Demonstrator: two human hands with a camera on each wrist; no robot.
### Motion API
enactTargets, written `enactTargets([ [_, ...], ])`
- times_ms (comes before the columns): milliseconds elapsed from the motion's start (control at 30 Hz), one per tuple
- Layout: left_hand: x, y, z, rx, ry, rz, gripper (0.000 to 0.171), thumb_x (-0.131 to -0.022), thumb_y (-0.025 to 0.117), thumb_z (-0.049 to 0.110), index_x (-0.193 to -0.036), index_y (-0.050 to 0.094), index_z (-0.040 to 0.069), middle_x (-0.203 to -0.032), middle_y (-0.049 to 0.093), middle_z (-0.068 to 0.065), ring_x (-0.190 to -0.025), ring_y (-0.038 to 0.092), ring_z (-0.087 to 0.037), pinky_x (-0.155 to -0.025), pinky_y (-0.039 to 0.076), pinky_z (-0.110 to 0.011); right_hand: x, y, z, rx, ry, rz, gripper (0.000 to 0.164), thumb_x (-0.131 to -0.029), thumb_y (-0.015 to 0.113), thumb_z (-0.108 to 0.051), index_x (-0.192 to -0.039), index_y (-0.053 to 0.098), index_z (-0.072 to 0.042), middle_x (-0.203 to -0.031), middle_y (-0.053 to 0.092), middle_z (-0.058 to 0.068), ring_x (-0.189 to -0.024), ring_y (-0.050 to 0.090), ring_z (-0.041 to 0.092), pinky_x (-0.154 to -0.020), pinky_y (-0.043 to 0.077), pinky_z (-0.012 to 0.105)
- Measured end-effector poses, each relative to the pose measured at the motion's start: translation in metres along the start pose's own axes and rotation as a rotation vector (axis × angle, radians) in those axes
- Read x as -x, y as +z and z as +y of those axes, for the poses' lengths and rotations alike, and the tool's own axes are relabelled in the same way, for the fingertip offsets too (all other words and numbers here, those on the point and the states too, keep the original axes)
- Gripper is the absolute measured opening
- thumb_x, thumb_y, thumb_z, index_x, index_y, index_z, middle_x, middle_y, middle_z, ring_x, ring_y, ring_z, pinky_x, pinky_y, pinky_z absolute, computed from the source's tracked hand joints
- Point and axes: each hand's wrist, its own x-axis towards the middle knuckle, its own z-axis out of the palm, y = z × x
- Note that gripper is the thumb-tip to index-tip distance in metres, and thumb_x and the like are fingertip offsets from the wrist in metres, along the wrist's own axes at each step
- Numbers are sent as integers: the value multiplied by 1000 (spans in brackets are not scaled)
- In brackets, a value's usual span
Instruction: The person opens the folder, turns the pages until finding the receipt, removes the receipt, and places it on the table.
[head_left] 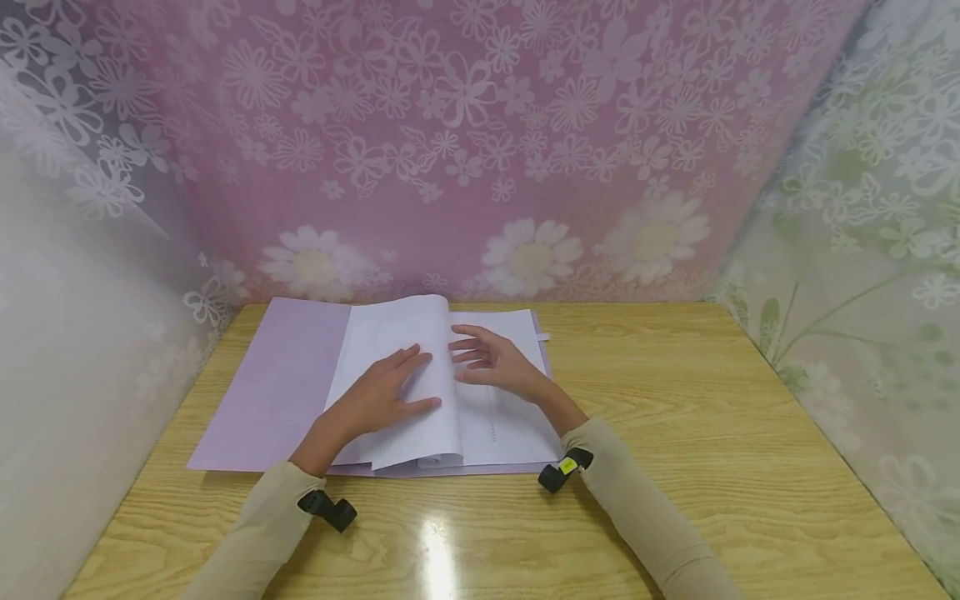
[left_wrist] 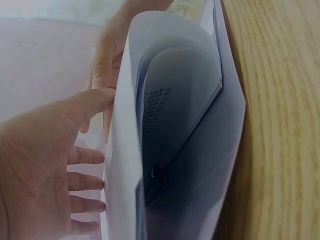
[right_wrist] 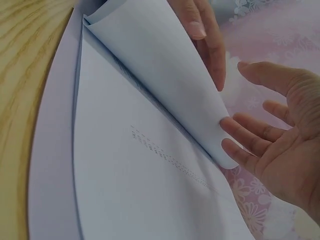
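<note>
Folder [head_left: 262,392], lilac, lies spread at the rear left of the bench [head_left: 712,433], its far side close to the rear edge and its cover near the left edge. Inside it, a loose bundle of curled sheets [head_left: 444,425] arches over toward the left; flat sheets [head_left: 517,425] with a printed column lie on the right half, and a small pale tab [head_left: 543,337] projects from the right side. Left hand [head_left: 378,396] rests on the arched paper, fingers straight and spread: grip wide, nothing pinched. Right hand [head_left: 495,358] stands at the curl's right side, fingers loosely extended and touching the paper in the right wrist view; grip wide, nothing held. Handling, as judged: paper light, limp and springy in the bend, easily creased, likely to slip sheet over sheet; cover stiffer, though probably still flexible. Best hold for the bundle would be flat fingers along the curl or a light pinch at its free edges; for the folder, its outer edges. A small dark part [left_wrist: 158,172] shows beneath the curl, perhaps a fastener; cannot tell. Bench surface is yellowish wood grain, apparently smooth, with a bright glare [head_left: 437,558] toward the front. Room: pink floral cloth [head_left: 517,125] hangs behind the rear edge; paler patterned hangings close in both sides.
</note>
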Motion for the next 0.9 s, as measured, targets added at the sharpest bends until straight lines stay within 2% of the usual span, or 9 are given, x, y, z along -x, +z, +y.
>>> enactTargets([
  [167,0,1,-2,-14,0,-28,79,-94,67,52,-156,42,9,-165,32,-19,-151,30,-47,-119,32,-63,1,-3,0,-18,-12,-8,72,-92,74,-3,-155,38,-3,-139,62,23,-126,62,39,-108,51,49],
  [400,-2,2,-8,-27,-45,-53,83,-95,64,56,-158,38,9,-166,30,-19,-152,28,-46,-120,30,-63,2,-16,0,26,-26,-1,63,-92,74,-4,-150,48,-10,-132,64,28,-118,67,38,-101,56,36],
  [567,-3,3,-10,-55,-88,-62,90,-93,62,63,-158,37,6,-164,33,-23,-151,31,-46,-121,31,-61,3,-31,2,59,-28,3,61,-92,73,-1,-149,50,-7,-130,64,31,-118,67,39,-101,57,39],
  [700,-2,2,-9,-66,-122,-76,95,-92,62,67,-157,36,2,-162,34,-27,-150,33,-46,-120,33,-61,4,-42,3,120,3,16,60,-93,73,-3,-148,50,-7,-130,65,30,-117,68,38,-102,56,42],
  [900,0,0,-13,-80,-134,-112,99,-92,62,66,-159,31,0,-163,30,-28,-151,30,-47,-120,31,-61,9,-56,3,192,51,33,59,-95,72,-7,-149,49,-7,-130,65,28,-118,68,36,-104,54,45],
])
